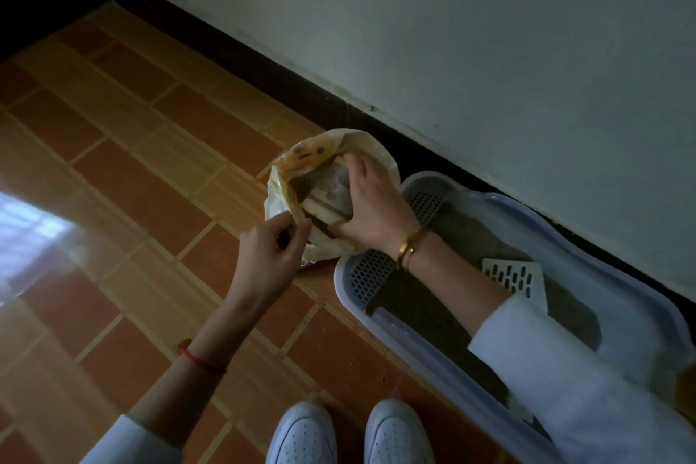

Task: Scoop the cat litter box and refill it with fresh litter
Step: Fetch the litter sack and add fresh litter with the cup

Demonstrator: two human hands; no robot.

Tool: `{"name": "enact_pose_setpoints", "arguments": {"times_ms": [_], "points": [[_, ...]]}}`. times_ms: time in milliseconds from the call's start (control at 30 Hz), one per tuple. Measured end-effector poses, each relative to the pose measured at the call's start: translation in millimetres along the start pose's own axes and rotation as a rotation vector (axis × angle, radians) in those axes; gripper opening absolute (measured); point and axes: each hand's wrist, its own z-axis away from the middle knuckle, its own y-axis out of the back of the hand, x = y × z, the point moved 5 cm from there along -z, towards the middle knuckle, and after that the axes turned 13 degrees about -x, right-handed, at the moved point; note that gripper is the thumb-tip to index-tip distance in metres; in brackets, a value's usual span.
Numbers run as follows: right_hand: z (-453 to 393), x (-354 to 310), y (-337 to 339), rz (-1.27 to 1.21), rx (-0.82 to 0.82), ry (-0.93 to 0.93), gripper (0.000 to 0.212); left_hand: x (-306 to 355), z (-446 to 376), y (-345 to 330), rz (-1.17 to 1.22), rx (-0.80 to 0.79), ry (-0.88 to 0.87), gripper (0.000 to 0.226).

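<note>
While the litter box [565,316] lies tight along the wall's dark skirting with open tiled floor [124,169] to its left, the cream plastic bag [327,196] sits at its far end, its rim pinched by the left hand's fingers [292,228], the right hand [371,205] gripping the packet inside.
</note>
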Motion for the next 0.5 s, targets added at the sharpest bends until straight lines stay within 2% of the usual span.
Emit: {"name": "enact_pose_setpoints", "arguments": {"times_ms": [167,300,500], "points": [[-42.5,2.4,-25.7,0.254,-0.085,-0.038,0.075,-1.1,-1.0,-1.4,0.022,-0.002,-0.015,0.032],[-64.1,2.5,-49.0,0.393,-0.2,-0.039,0.082,-1.4,-1.4,-1.9,0.025,-0.013,-0.024,0.032],[-60.3,15.9,-47.9,0.144,-0.455,-0.099,0.078,-5.9,-2.9,-2.3,0.032,-0.014,-0.016,0.031]]}}
